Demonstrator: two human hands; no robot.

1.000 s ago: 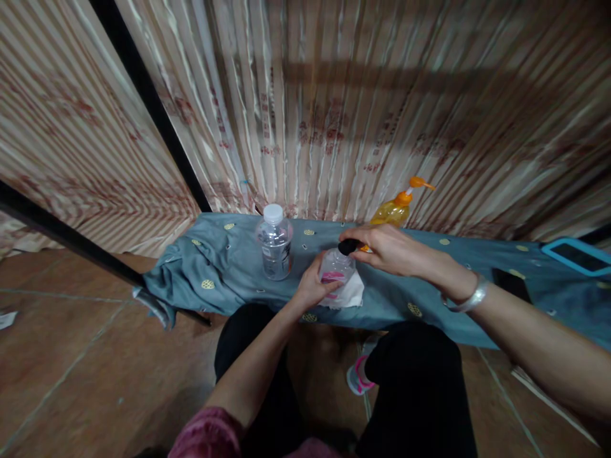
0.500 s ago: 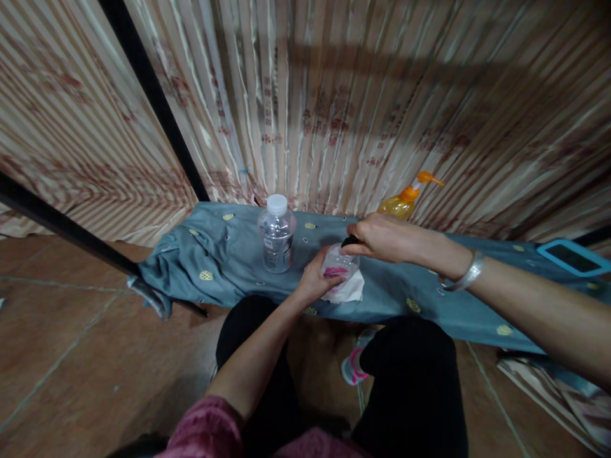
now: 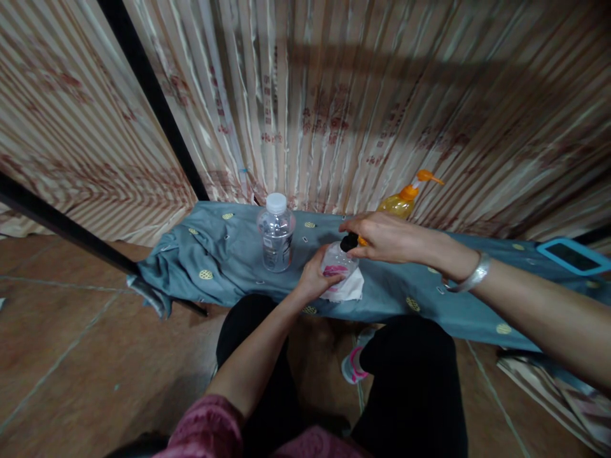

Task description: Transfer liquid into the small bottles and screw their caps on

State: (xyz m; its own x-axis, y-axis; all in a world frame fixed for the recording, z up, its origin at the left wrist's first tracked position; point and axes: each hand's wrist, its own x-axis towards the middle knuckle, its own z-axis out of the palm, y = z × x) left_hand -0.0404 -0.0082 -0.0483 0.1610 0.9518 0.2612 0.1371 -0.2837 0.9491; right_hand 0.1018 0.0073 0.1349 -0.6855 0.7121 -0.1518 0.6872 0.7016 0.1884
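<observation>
My left hand [image 3: 314, 280] is wrapped round a small clear plastic bottle [image 3: 333, 256] with pink print on its side. The bottle stands on a folded white tissue [image 3: 352, 288]. Above its mouth, the fingers of my right hand [image 3: 382, 236] are closed round a black top [image 3: 349, 242] with a bit of orange beside it. Whether that top is still joined to the bottle is hard to see. Left of my hands, a larger clear bottle [image 3: 277, 238] with a white cap stands upright.
Behind my right hand stands a yellow pump bottle [image 3: 397, 205] with an orange head. A blue-framed dark device [image 3: 575, 256] lies at the right end of the cloth-covered bench [image 3: 243, 273]. A striped curtain [image 3: 324, 95] hangs behind, and black poles [image 3: 153, 95] rise at left.
My right hand has turned and its fingers have shifted round the top, so more of the black part and some orange now show. My left hand and the bottle have stayed put.
</observation>
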